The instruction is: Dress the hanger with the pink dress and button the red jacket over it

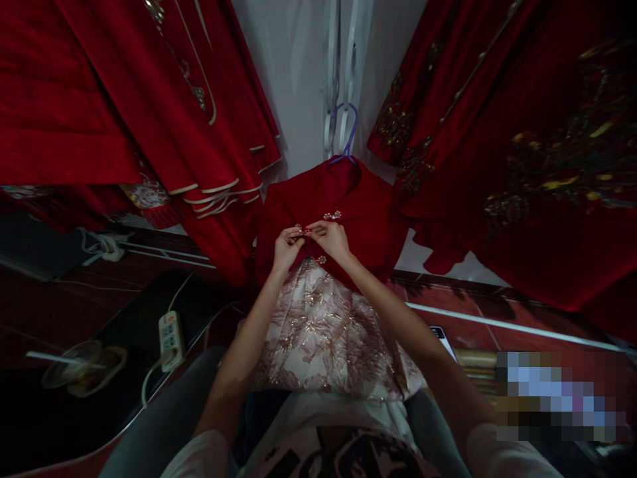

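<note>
A dark red jacket point(365, 209) hangs on a purple hanger point(348, 136) in front of me, over a pale pink skirt with gold pattern point(323, 332). My left hand point(287, 247) and my right hand point(331, 239) meet at the jacket's front, fingers pinched on a small beaded button clasp point(300, 230). Another beaded clasp point(332, 215) sits just above my right hand, and a third point(321, 259) shows below it.
Red embroidered garments hang at the left point(124, 113) and right point(522, 153). A white power strip point(170, 338) with cable lies on a dark surface at lower left, beside a clear plastic cup with a straw point(79, 368). A phone point(442, 338) lies at right.
</note>
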A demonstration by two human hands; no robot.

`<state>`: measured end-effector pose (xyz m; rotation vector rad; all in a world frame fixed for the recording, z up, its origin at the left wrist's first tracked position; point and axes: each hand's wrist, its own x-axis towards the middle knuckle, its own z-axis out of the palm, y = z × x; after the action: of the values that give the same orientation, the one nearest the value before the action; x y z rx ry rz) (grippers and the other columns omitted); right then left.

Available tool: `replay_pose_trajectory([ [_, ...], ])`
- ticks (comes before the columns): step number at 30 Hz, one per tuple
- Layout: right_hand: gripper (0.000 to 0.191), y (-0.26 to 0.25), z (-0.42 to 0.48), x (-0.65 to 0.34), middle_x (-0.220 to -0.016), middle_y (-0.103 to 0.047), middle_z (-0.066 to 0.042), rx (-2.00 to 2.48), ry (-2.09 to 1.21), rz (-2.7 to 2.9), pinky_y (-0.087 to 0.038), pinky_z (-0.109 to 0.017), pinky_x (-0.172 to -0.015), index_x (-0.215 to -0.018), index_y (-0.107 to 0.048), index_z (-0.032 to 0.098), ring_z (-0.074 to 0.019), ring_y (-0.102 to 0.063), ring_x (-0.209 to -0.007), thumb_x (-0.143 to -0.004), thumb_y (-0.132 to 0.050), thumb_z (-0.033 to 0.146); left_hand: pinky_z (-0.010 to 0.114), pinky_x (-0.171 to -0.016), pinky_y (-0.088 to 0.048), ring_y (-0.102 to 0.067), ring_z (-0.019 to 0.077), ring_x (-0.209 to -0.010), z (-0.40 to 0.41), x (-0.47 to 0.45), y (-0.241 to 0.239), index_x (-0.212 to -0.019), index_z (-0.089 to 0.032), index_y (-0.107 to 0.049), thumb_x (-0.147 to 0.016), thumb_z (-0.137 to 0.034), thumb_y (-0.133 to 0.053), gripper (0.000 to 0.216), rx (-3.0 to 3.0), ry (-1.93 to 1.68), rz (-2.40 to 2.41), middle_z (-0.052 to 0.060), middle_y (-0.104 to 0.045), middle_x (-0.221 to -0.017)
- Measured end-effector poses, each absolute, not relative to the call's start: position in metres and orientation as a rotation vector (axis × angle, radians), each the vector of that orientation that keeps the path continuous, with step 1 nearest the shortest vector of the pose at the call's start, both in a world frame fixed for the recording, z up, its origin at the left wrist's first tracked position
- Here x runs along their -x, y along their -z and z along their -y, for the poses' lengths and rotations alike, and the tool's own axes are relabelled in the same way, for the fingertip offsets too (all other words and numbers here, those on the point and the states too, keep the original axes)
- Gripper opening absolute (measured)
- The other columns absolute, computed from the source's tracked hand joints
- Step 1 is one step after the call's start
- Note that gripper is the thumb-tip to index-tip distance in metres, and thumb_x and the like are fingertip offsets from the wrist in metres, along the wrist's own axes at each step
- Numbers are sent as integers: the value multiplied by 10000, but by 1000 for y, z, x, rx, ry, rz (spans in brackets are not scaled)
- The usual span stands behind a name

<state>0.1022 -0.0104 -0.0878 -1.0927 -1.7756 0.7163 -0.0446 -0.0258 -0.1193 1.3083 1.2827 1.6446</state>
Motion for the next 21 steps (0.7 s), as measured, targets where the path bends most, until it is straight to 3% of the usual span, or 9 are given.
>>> replay_pose_trajectory([
  [10,142,93,12,-98,-865,-741,-1,1135,-685,1739,-554,-243,-738,-927,-721,231,-131,-701,-770,-804,-652,217,278,-733,-478,-648,154,-820,23,48,123,-879,-152,-676,-693,-299,-704,239,-1380,-1667,-1292,83,-710,-926],
  [21,129,93,15,-97,-854,-740,19,1222,-573,1752,-531,-246,-698,-932,-711,263,-147,-701,-784,-820,-648,248,304,-731,-510,-633,133,-661,20,59,109,-753,-119,-707,-629,-177,-737,140,-1427,-1508,-1283,78,-708,-762],
])
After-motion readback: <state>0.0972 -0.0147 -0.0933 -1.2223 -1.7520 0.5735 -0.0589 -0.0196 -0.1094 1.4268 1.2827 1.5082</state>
